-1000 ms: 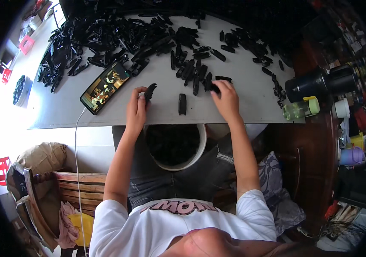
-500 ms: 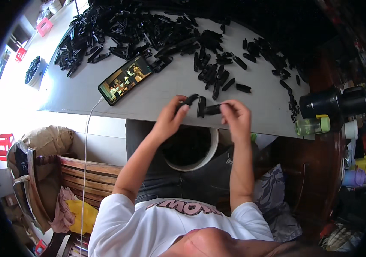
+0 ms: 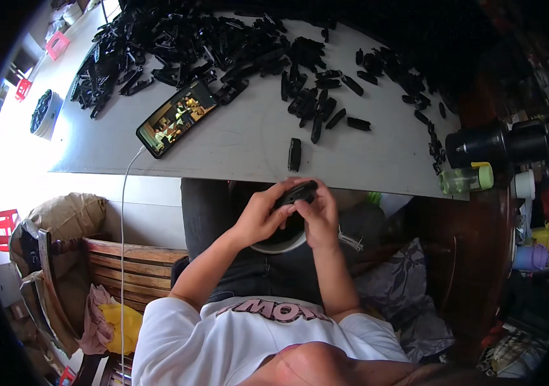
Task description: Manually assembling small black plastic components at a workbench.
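Note:
My left hand [image 3: 260,213] and my right hand [image 3: 321,219] are close together just off the table's front edge. Both are closed on a long black plastic piece [image 3: 301,191], fingers round its ends; whether it is one piece or two joined cannot be told. Below them, between my knees, a white-rimmed bucket [image 3: 285,247] is partly hidden by my hands and wrists. Another black plastic piece [image 3: 294,154] lies alone on the table, just beyond my fingers. Several similar loose pieces [image 3: 313,109] lie farther back.
A large heap of black parts [image 3: 178,42] covers the far left of the grey table [image 3: 236,151]. A phone [image 3: 178,119] playing a video lies before it, its white cable [image 3: 123,257] hanging down at left. A black flask [image 3: 480,149] and a green bottle [image 3: 466,179] are at right.
Both hands have drawn back from the tabletop to above the bucket and come together on the black plastic piece. One piece that stood between them stays on the table.

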Available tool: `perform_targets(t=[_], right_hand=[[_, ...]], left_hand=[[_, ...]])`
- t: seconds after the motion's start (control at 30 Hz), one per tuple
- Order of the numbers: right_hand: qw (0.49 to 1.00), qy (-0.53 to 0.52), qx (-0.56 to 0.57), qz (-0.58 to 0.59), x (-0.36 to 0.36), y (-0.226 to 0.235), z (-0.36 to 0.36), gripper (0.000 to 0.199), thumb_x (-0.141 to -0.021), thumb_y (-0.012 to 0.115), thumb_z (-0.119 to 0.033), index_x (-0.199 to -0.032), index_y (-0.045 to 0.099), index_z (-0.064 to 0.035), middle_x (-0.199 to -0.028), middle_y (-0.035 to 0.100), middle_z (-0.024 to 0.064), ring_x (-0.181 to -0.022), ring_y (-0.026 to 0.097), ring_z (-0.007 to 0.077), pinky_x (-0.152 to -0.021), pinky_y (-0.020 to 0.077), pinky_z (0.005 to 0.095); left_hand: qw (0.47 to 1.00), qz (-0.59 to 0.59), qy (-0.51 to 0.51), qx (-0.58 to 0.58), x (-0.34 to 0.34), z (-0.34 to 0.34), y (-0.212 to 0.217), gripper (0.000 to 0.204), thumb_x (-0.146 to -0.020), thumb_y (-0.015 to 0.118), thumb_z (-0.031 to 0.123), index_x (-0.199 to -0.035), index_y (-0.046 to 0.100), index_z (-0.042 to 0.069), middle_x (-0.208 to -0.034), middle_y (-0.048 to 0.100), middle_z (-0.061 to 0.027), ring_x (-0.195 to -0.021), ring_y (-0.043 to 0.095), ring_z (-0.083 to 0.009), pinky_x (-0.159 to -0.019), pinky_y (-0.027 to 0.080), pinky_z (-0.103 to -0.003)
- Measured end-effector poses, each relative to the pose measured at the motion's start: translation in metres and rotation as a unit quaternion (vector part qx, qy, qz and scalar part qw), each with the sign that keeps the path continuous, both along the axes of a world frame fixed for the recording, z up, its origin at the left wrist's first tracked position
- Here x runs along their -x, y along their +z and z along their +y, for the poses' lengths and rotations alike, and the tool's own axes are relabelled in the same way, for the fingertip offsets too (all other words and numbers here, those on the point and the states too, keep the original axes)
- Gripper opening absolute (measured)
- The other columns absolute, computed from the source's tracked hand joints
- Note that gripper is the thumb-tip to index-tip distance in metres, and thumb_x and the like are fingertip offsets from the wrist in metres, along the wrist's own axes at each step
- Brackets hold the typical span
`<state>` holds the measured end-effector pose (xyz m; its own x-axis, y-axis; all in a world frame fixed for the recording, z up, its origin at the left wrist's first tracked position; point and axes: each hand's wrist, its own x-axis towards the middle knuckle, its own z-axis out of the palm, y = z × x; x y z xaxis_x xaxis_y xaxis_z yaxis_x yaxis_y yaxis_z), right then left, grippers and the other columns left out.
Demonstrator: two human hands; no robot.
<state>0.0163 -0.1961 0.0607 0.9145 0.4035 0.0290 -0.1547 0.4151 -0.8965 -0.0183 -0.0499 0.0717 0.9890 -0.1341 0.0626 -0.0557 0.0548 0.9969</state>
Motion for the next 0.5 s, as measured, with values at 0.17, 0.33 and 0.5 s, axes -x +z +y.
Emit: perform_targets(t=[0.17, 0.33, 0.5], right_hand=[[0.999, -0.029, 0.012, -0.003, -0.002, -0.004, 0.004, 0.022, -0.082, 0.062, -0.008, -0.100, 0.054, 0.0005, -0.107, 0.058, 0.0128, -0.098, 0.055, 0.0185, -0.084, 0.0441, 0.0295], [0.949, -0.158, 0.256, -0.093, -0.050, -0.006, -0.006, 0.021, -0.085, 0.059, -0.014, -0.101, 0.053, -0.0021, -0.091, 0.059, 0.0085, -0.080, 0.060, 0.0223, -0.067, 0.0486, 0.0353], [0.741, -0.130, 0.554, -0.357, -0.063, 0.013, 0.028, 0.034, -0.083, 0.062, -0.019, -0.111, 0.048, -0.0060, -0.095, 0.055, 0.0131, -0.079, 0.061, 0.0314, -0.064, 0.0495, 0.0408]], left_hand=[[0.995, -0.031, 0.033, -0.088, 0.003, 0.001, -0.014, 0.033, -0.085, 0.059, 0.015, -0.114, 0.053, 0.000, -0.075, 0.061, -0.0126, -0.054, 0.058, -0.0221, -0.053, 0.046, -0.030], [0.939, -0.151, 0.108, -0.291, -0.025, 0.017, 0.004, 0.018, -0.082, 0.060, 0.016, -0.096, 0.062, 0.005, -0.083, 0.060, -0.0131, -0.074, 0.061, -0.0312, -0.064, 0.048, -0.038], [0.909, -0.168, 0.188, -0.333, -0.056, 0.024, 0.000, 0.012, -0.083, 0.053, 0.005, -0.092, 0.060, 0.004, -0.081, 0.058, -0.0139, -0.075, 0.057, -0.0350, -0.064, 0.045, -0.042]])
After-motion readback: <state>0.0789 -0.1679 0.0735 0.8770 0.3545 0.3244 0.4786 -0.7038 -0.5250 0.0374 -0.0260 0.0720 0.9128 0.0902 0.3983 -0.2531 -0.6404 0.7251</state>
